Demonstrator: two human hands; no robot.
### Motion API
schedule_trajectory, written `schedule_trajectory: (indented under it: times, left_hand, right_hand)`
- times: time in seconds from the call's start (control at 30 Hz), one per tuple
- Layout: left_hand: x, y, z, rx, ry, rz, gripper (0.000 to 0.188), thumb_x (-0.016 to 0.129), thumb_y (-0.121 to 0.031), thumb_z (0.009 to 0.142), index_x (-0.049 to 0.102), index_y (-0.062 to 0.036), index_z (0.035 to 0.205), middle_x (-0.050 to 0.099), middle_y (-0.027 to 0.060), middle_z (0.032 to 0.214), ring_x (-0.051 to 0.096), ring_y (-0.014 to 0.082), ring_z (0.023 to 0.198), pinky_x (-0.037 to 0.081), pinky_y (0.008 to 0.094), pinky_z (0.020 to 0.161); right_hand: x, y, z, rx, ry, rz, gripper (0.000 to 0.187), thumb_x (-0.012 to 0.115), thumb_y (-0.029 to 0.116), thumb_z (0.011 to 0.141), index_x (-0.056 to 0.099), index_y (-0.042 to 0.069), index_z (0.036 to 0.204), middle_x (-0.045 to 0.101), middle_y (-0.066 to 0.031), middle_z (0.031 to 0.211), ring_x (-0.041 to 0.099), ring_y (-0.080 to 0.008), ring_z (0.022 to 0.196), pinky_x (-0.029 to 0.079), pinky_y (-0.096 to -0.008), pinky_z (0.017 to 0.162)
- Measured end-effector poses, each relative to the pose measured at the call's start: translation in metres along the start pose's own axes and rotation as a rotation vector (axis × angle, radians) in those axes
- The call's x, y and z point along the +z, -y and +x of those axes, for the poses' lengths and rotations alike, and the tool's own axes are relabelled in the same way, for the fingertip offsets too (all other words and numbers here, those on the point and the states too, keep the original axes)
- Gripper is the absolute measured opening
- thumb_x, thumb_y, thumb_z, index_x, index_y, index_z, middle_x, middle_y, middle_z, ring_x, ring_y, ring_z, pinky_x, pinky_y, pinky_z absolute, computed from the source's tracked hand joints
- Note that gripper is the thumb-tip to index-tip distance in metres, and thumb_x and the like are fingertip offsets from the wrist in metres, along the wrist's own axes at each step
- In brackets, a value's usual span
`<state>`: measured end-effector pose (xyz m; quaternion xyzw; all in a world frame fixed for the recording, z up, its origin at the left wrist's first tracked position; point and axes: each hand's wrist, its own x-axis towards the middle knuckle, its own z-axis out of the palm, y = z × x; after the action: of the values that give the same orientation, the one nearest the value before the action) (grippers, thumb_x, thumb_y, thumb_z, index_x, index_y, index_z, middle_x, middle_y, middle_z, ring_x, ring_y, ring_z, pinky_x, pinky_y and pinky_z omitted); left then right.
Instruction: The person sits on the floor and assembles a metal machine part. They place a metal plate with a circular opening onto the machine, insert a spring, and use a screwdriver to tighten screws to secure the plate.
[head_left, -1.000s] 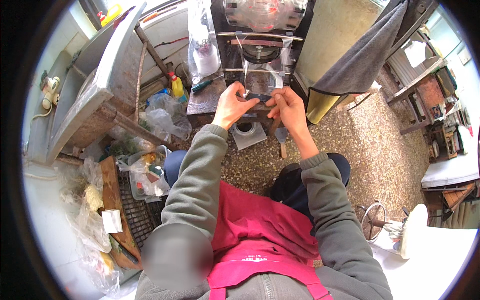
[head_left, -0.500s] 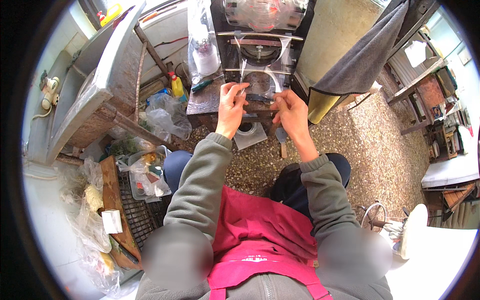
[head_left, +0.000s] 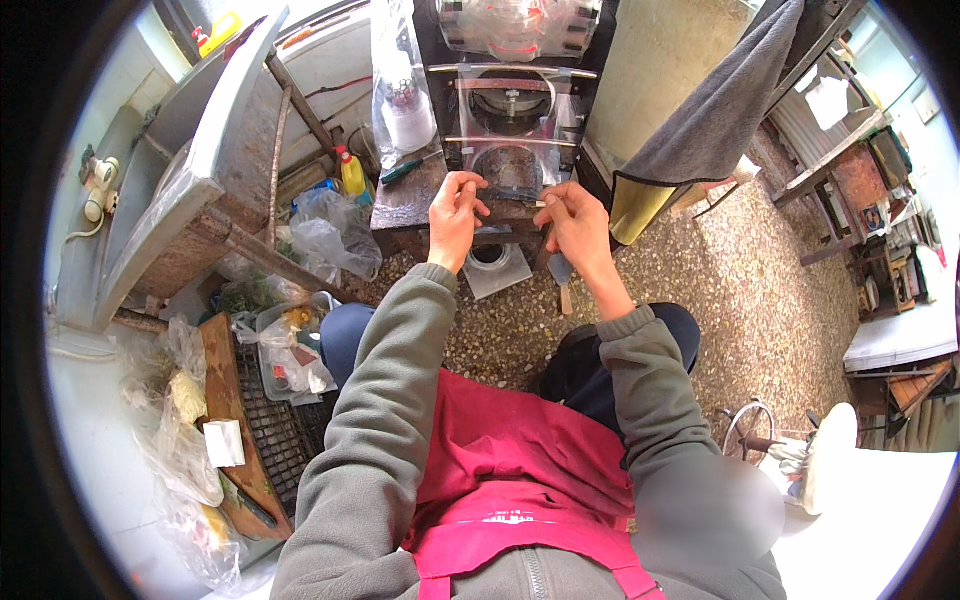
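Observation:
My left hand (head_left: 457,215) and my right hand (head_left: 578,225) are raised at the front of a dark machine, fingers pinched. Between them runs the lower edge of a clear plastic film (head_left: 548,150), one corner in each hand. The sheet reaches up over a round opening with a metal bolt (head_left: 512,103), and the dark worn surface shows through it. Above, a wide roll of clear film (head_left: 520,28) sits across two metal bars. A green-handled tool (head_left: 402,168) lies to the left of my left hand.
A bagged white container (head_left: 410,120) stands left of the machine. Grey cloth (head_left: 705,130) hangs at the right over a yellowish panel. Below are a square metal piece with a round hole (head_left: 500,276) and a scraper (head_left: 563,272). Left are a yellow spray bottle (head_left: 351,175) and plastic bags (head_left: 335,235).
Both hands have shifted slightly left and a little lower, with the film's edge still between them. The view has tilted slightly, and the film's sheet looks more upright.

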<state>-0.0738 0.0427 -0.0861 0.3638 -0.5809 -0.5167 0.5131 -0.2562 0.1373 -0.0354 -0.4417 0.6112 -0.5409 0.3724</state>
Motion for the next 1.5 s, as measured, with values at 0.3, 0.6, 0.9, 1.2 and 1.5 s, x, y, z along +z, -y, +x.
schedule_trajectory:
  times: [0.3, 0.6, 0.9, 1.2, 1.5]
  left_hand:
    - [0.002, 0.018, 0.017, -0.199, 0.006, -0.137, 0.018, 0.050, -0.017, 0.111, 0.063, -0.0042, 0.109, 0.069, 0.0048, 0.113, 0.068, 0.0130, 0.074, 0.051, 0.0264, 0.057]
    - [-0.012, -0.021, -0.010, -0.064, 0.035, -0.328, 0.017, 0.047, -0.018, 0.113, 0.059, -0.0052, 0.113, 0.065, 0.0121, 0.128, 0.074, 0.0273, 0.106, 0.062, 0.0354, 0.083]
    - [-0.014, -0.038, -0.009, 0.048, 0.104, -0.360, 0.015, 0.046, -0.012, 0.113, 0.059, -0.0030, 0.113, 0.065, 0.0101, 0.119, 0.070, 0.0273, 0.115, 0.059, 0.0399, 0.098]
    - [-0.019, -0.042, -0.007, 0.009, 0.122, -0.322, 0.014, 0.046, -0.009, 0.112, 0.058, -0.0034, 0.107, 0.066, 0.0088, 0.114, 0.067, 0.0230, 0.114, 0.058, 0.0413, 0.100]
    - [-0.015, -0.048, -0.012, 0.037, 0.047, -0.219, 0.015, 0.049, -0.010, 0.111, 0.060, -0.0017, 0.107, 0.067, 0.0084, 0.111, 0.067, 0.0194, 0.111, 0.058, 0.0383, 0.100]
  right_hand:
    - [0.004, -0.002, 0.005, -0.043, -0.114, -0.147, 0.013, 0.060, 0.008, 0.102, 0.066, -0.004, 0.105, 0.075, -0.0103, 0.080, 0.060, -0.0102, 0.050, 0.048, -0.0279, 0.046]
    - [0.003, 0.007, -0.005, -0.071, -0.029, 0.055, 0.010, 0.057, 0.006, 0.104, 0.065, -0.001, 0.106, 0.073, -0.0085, 0.087, 0.062, -0.0107, 0.055, 0.049, -0.0256, 0.051]
    - [0.000, 0.008, -0.009, -0.157, -0.048, 0.125, 0.009, 0.055, 0.004, 0.106, 0.064, 0.002, 0.107, 0.072, -0.0065, 0.092, 0.063, -0.0088, 0.059, 0.049, -0.0233, 0.053]
    - [0.002, 0.005, -0.008, -0.192, -0.031, 0.098, 0.009, 0.055, 0.003, 0.105, 0.064, 0.004, 0.107, 0.072, -0.0039, 0.094, 0.064, -0.0083, 0.061, 0.048, -0.0233, 0.055]
    - [0.003, 0.006, -0.013, -0.187, -0.046, 0.050, 0.009, 0.055, 0.001, 0.105, 0.064, 0.004, 0.105, 0.072, -0.0035, 0.095, 0.064, -0.0090, 0.061, 0.049, -0.0238, 0.057]
